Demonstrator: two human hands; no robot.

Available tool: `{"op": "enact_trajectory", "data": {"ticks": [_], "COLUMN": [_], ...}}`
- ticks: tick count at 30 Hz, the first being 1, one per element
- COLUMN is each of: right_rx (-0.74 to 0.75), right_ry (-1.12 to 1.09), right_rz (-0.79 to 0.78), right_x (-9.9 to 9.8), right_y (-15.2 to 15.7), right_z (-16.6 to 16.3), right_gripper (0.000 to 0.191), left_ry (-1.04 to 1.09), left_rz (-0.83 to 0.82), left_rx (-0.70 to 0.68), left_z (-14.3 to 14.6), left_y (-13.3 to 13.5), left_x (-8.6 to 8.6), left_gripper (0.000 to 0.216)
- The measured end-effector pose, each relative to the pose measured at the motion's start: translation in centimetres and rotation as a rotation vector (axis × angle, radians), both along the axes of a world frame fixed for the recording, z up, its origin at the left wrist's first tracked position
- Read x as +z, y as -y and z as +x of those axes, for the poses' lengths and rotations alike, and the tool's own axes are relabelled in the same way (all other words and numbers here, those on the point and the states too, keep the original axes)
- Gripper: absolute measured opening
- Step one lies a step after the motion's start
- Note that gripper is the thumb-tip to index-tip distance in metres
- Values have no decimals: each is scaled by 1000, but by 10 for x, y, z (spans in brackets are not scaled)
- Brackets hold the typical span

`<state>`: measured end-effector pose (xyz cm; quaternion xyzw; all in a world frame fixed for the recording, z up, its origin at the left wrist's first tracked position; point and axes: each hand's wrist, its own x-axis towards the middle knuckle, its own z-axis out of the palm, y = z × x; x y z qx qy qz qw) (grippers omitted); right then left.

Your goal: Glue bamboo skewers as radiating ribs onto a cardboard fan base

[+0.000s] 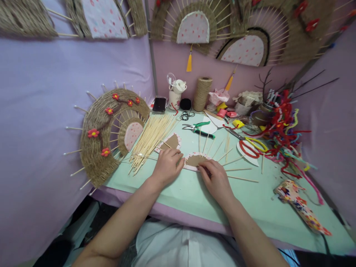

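My right hand (216,177) is closed, thumb and fingertips pressed together at the right lower edge of a cardboard half-circle (194,160) with a dotted fabric rim. What lies between those fingertips is hidden. Thin wooden sticks (241,179) fan outward from the half-circle, and the lowest ones pass behind my right hand. My left hand (167,165) lies palm down, fingers apart, beside the half-circle's left end. Just beyond it is a second fabric-rimmed cardboard half-circle (171,142), partly covered by the fingers.
A pile of sticks (151,139) lies at left, near a twine-woven fan (96,155). Green-handled pruning shears (204,133), scissors (256,144) and a twine spool (202,94) are farther back. A patterned glue gun (302,204) and pipe cleaners (283,126) lie at right.
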<state>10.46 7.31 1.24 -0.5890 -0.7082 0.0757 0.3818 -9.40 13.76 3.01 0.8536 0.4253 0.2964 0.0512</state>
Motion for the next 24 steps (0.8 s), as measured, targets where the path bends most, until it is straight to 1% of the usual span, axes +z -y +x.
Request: {"op": "enact_trajectory", "data": {"ticks": [4,11,14,16,19,21,24], "right_rx": [-10,-9,4,11,19,23,17], "right_ry": [-1,13,23,34,43,47,54], "right_rz": [5,11,9,8,9,5,-2], "right_x": [1,1,2,4,5,5,4], "right_y": [1,2,2,3,4,4,4], "right_z": [0,0,0,-1,-2,-2,-2], "right_gripper": [16,15,15,14,14,13,13], "left_ry": [36,-23,-18,-13,-33,-88,-201], "left_rz": [-24,-59,-44,-40,-62,-111,-242], "left_rx": [-8,-90,-71,-41,-62,-166,-299], "left_z": [-4,-7,-7,-7,-10,-11,-12], "left_y": [0,-2,-3,-6,-20,-36,-62], "left_x": [3,0,-2,0,10,19,30], "left_gripper": [22,36,36,35,30,24,16]}}
